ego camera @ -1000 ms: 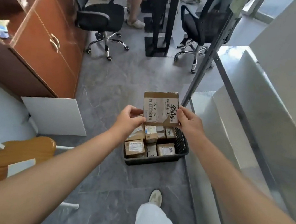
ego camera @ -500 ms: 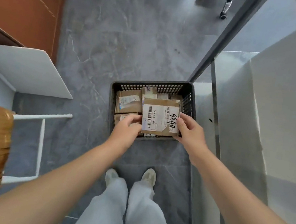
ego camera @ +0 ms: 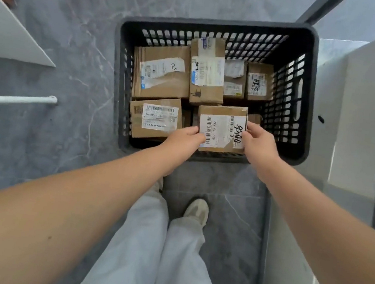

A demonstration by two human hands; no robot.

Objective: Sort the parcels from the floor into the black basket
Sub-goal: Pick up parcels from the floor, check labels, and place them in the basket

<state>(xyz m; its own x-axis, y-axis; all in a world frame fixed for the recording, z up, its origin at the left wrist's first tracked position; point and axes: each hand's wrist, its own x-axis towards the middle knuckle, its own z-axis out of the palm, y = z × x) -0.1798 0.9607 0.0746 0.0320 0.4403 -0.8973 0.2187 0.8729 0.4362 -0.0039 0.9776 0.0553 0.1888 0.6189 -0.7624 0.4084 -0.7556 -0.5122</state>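
Lowered from above the rim, the brown cardboard parcel (ego camera: 221, 129) now lies inside the black basket (ego camera: 306, 98), at its near right side among other labelled parcels (ego camera: 162, 74). Its white label carries barcodes and handwritten black digits. Curled fingers of the left hand (ego camera: 181, 141) and the right hand (ego camera: 259, 143) pinch its opposite side edges.

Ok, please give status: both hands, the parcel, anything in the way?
Gripping labelled parcel by its sides: left hand, right hand. Parcel at near wall of black basket, not released. Beside it, other parcels packed close.
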